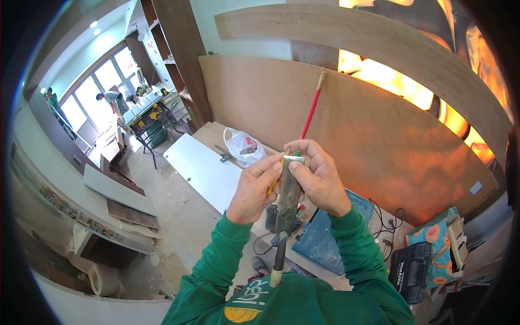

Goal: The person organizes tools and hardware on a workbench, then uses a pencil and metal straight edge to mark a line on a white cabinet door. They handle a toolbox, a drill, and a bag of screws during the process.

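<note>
Dusty floor [168, 216] runs clear along the left edge of one white panel [203, 165], leaving walking room toward the windows; on the right, one big brown sheet [254, 92] with a curved-looking top edge closes things off. Between them, near the chest, two hands work close together. The left hand [254, 187] pinches one yellow pencil [271, 187] between thumb and fingers. The right hand [319, 176] is curled tightly around the upper end of one broad chisel [288, 197], thumb on its face, handle pointing down toward the shirt. Whether pencil and blade touch, I can't tell. Around them I count one red pole [313, 111], one plastic bag [242, 146], one blue case [319, 241] and one black toolbox [410, 271].
</note>
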{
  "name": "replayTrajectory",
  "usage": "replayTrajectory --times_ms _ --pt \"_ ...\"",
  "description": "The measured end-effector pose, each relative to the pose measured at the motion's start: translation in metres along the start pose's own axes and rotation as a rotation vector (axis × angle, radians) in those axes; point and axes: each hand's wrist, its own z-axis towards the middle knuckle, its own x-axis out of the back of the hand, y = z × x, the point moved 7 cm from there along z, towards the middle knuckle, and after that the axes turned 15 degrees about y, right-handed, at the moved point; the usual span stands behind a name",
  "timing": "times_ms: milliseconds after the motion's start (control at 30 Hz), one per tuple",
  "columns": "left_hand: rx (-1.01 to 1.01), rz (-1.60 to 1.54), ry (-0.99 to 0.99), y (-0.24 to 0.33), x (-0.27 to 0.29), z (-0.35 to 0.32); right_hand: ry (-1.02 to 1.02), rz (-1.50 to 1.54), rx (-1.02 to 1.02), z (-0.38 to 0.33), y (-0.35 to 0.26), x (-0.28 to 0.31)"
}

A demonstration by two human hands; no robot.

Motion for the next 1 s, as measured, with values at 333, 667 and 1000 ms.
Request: replayTrajectory --times_ms 333,667,1000 --pt "-0.100 0.152 0.112 0.005 0.013 -0.020 -0.013 -0.004 -0.031 -0.015 0.007 -0.010" --pt "-0.197 0.246 0.137 0.011 0.025 -0.048 -0.028 -0.034 -0.027 -0.035 -0.002 -0.022" --pt "-0.121 0.104 0.046 -0.003 0.029 -0.058 -0.004 0.041 -0.028 -0.039 -0.002 -0.014"
